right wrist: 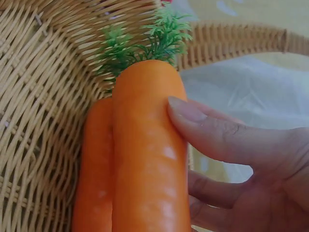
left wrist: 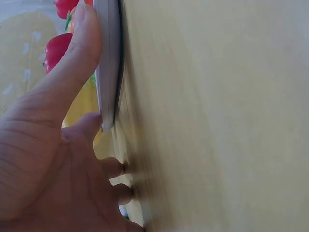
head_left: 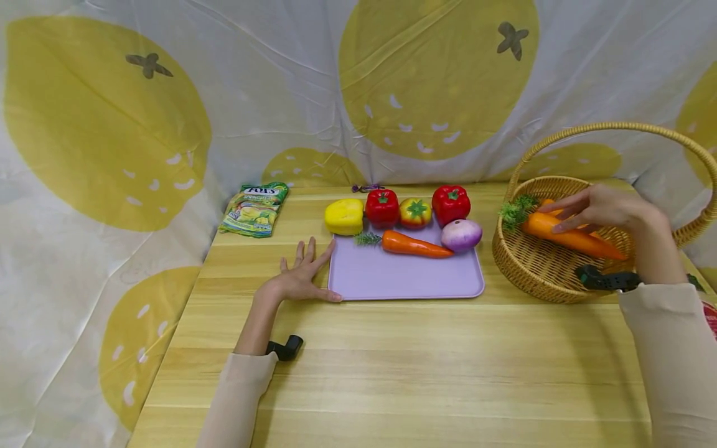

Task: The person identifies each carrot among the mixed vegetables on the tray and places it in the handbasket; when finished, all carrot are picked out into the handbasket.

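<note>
My right hand [head_left: 607,208] reaches into the wicker basket [head_left: 518,274] and pinches a large orange carrot [right wrist: 149,145] with green fronds, thumb on one side and fingers on the other. Beside it in the basket lies another carrot [right wrist: 95,169]. On the left, my left hand [head_left: 299,278] spreads its fingers at the left edge of a lilac tray [head_left: 403,280], thumb resting along the near corner of its rim. A slimmer carrot [head_left: 414,244] and a purple-white onion [head_left: 462,235] lie on the tray. Behind them sit two red bell peppers [head_left: 383,208], a red-yellow-green vegetable [head_left: 416,213] and a yellow pepper [head_left: 344,216].
A green and yellow FOX'S packet [head_left: 255,210] lies at the table's back left. The basket's tall handle [head_left: 610,126] arches over my right hand. A lemon-print cloth [head_left: 269,93] hangs behind the wooden table [head_left: 426,373]. A red item [head_left: 710,317] shows at the far right edge.
</note>
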Demonstrator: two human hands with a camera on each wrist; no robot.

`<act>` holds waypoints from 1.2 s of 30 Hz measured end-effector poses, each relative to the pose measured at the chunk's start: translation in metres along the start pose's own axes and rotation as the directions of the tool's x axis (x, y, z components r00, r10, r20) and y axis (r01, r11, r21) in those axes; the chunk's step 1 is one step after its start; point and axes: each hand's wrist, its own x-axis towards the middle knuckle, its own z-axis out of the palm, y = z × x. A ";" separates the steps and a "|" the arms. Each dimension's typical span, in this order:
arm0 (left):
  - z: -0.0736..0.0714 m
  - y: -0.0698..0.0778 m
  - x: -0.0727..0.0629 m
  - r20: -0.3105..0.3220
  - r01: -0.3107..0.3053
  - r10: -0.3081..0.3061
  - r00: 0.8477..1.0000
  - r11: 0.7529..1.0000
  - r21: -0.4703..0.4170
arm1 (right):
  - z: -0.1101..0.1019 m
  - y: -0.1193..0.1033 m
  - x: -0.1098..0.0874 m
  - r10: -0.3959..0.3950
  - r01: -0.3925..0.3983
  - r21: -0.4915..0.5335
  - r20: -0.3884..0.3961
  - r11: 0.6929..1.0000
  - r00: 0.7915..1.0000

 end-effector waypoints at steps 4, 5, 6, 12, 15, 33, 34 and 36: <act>-0.001 0.001 -0.001 0.002 -0.008 0.008 1.000 1.000 -0.011 | 0.001 -0.001 0.006 0.000 0.001 -0.016 0.048 1.000 0.999; -0.002 0.002 -0.003 0.006 -0.006 0.006 1.000 1.000 -0.008 | 0.002 -0.001 0.008 -0.001 0.001 -0.006 0.058 1.000 0.998; -0.003 0.004 -0.003 0.013 -0.004 0.004 1.000 1.000 -0.004 | 0.002 -0.001 0.009 0.001 -0.001 0.008 0.065 1.000 0.998; -0.004 0.010 -0.005 0.016 0.014 -0.015 1.000 0.999 0.045 | 0.006 -0.003 0.015 0.024 -0.031 0.073 0.092 0.997 0.995; -0.004 0.009 -0.005 0.014 0.018 -0.019 1.000 0.999 0.045 | 0.009 -0.004 0.017 0.026 -0.036 0.084 0.117 0.996 0.993; -0.002 0.006 -0.003 0.011 0.007 -0.008 1.000 0.999 0.042 | 0.022 0.006 0.027 -0.087 0.075 0.073 0.166 0.994 0.982; -0.002 0.006 -0.003 0.010 0.011 -0.011 1.000 0.999 0.048 | 0.023 0.007 0.027 -0.088 0.074 0.086 0.162 0.994 0.983; -0.002 0.006 -0.004 0.008 0.013 -0.014 1.000 0.999 0.050 | 0.024 0.009 0.028 -0.089 0.071 0.113 0.156 0.991 0.984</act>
